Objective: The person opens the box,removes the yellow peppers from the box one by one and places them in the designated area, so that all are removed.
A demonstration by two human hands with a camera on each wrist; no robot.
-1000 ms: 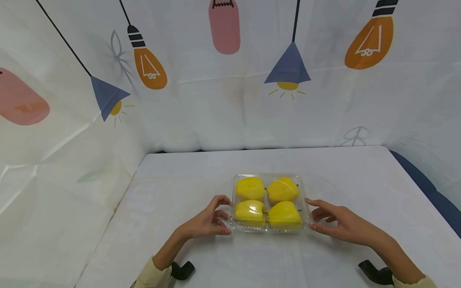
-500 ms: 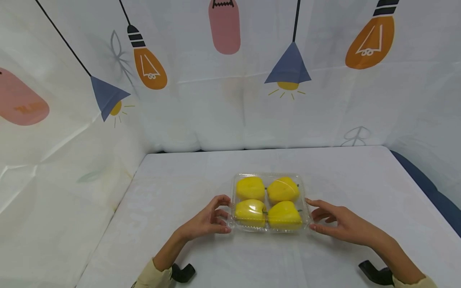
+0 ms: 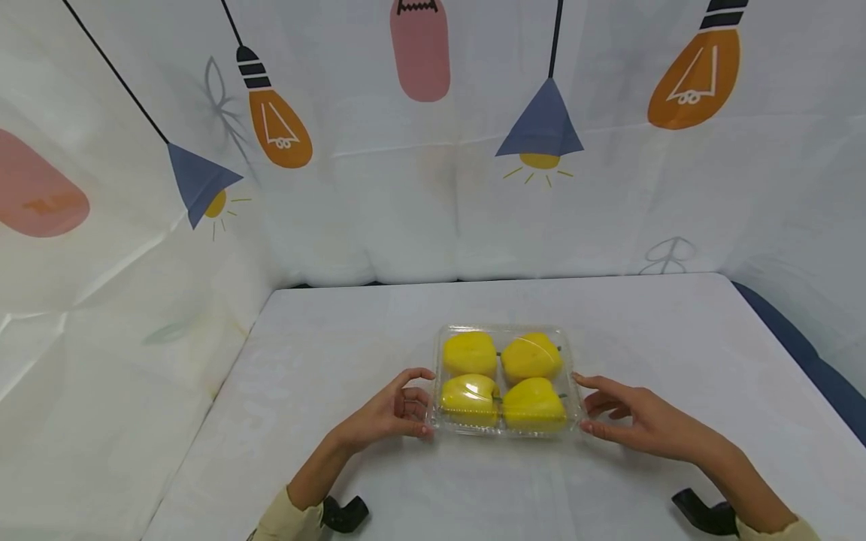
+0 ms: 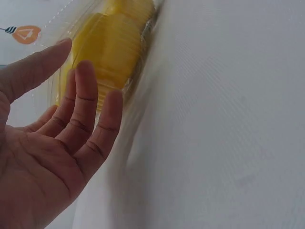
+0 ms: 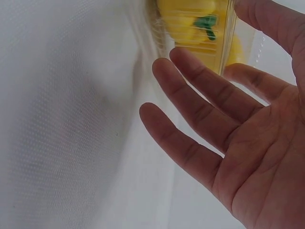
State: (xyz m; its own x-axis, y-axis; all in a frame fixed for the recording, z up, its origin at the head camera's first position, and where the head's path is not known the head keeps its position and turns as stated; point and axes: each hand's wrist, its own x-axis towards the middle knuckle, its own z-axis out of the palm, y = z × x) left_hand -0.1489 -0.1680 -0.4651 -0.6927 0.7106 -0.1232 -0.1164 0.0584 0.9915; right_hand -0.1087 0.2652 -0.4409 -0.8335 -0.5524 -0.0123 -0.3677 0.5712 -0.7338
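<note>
A clear container [image 3: 501, 431] with 4 yellow fruits [image 3: 534, 406] inside lies flat on the worktop [image 3: 365, 327], between the left hand [image 3: 389, 415] and the right hand [image 3: 632, 418]. Both hands' fingers are spread, loosely bent, tips at its 2 ends; whether they touch, I cannot tell.

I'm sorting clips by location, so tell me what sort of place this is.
Probably a screened-off indoor work corner, perhaps set up for recording: sheeting printed with lamps and bulbs hangs behind and left of a white table, which holds a clear box of yellow, fruit-like pieces.
</note>
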